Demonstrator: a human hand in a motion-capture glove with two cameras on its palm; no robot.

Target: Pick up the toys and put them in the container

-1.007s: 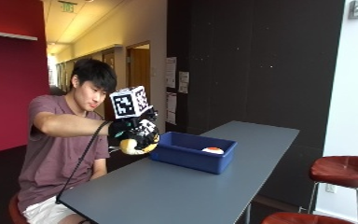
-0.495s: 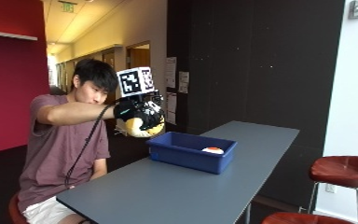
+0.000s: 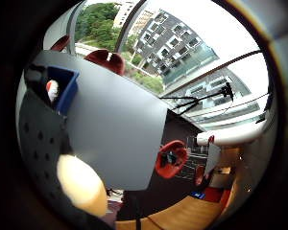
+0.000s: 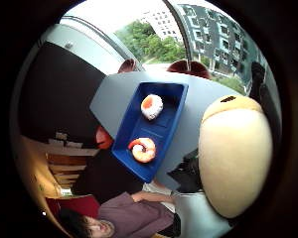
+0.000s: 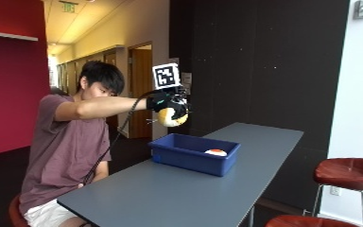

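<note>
One plush toy point(image 5: 171, 118), yellow and black, gripped in the curled fingers of the gloved right hand point(image 5: 166, 101), upper centre of the outside view, above the blue container point(image 5: 193, 153)'s near end. Advised: carry it over the bin's middle, lower, then release beside the two toys inside point(image 4: 151, 106).

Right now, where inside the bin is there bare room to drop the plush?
In the blue bin, bare floor runs between the sushi toy and the shrimp toy, and along the wall beside them. Each end is taken. The right hand holds the plush above the near rim.
</note>
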